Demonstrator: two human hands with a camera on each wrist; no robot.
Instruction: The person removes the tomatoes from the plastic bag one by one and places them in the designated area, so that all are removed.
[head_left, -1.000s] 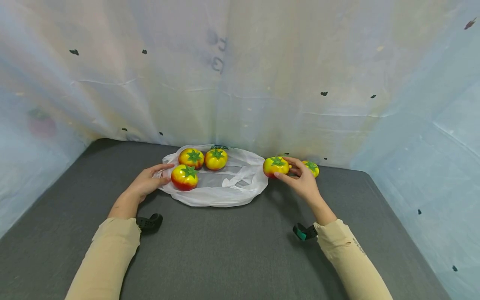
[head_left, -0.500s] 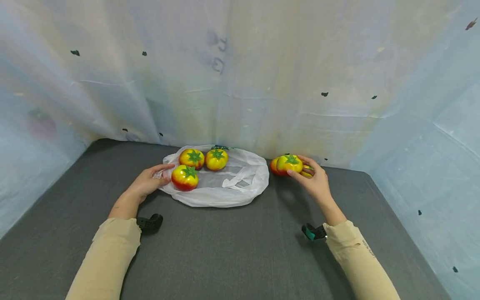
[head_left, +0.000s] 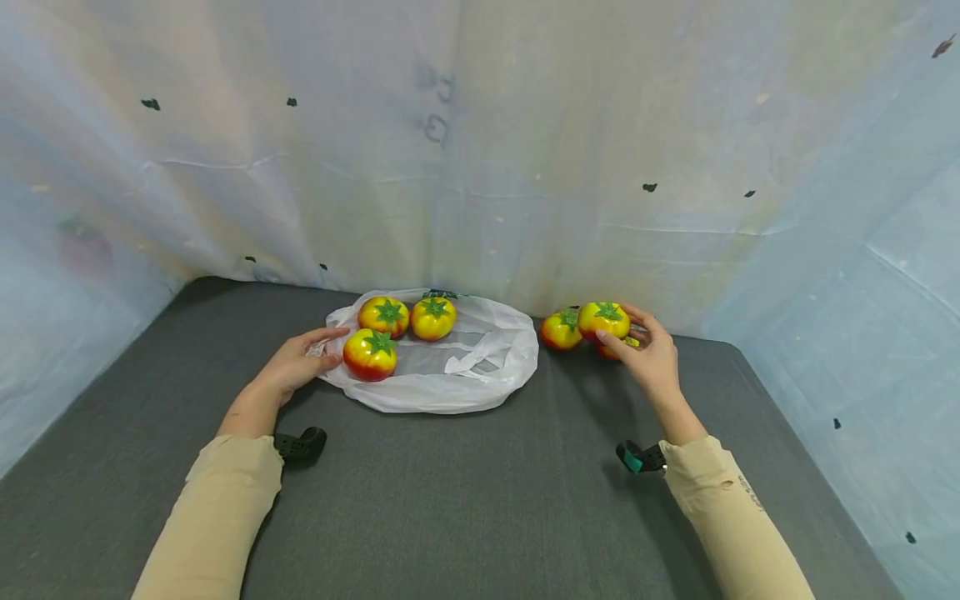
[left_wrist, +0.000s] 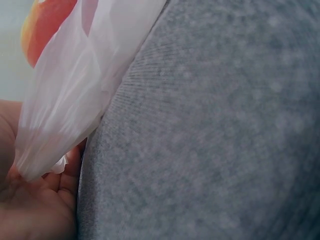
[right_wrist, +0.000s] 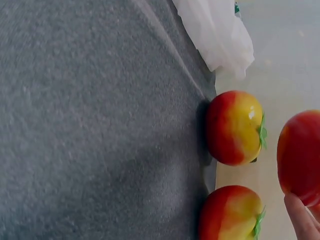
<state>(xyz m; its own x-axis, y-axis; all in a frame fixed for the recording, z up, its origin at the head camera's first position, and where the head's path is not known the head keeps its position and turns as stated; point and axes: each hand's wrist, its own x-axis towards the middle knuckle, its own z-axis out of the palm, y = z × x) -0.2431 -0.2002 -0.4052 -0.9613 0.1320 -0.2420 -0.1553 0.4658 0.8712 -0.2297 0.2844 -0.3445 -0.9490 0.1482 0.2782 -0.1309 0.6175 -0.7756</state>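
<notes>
My left hand [head_left: 292, 367] pinches the left edge of a white plastic bag [head_left: 427, 398] spread on the table; in the left wrist view, the gathered plastic [left_wrist: 65, 100] runs into the fingers. Three red-and-yellow toy tomatoes with green leaves lie on the bag: a front one [head_left: 367, 357], a back left one [head_left: 382, 315] and a back right one [head_left: 433, 319]. To the bag's right, my right hand [head_left: 651, 357] holds another tomato [head_left: 602, 322] raised above the table. Two more tomatoes sit below: one left of it [head_left: 558, 331], the other [right_wrist: 227, 215] mostly hidden by the hand.
The dark grey tabletop [head_left: 465, 500] extends toward me. A pale plastic sheet [head_left: 525, 167] hangs along the back, close behind the bag and the tomatoes, with more sheeting at both sides. Each wrist wears a black strap.
My right hand has moved to the right with the tomato it holds, uncovering the left tomato and covering most of the right one. My left hand and the bag have stayed in place.
</notes>
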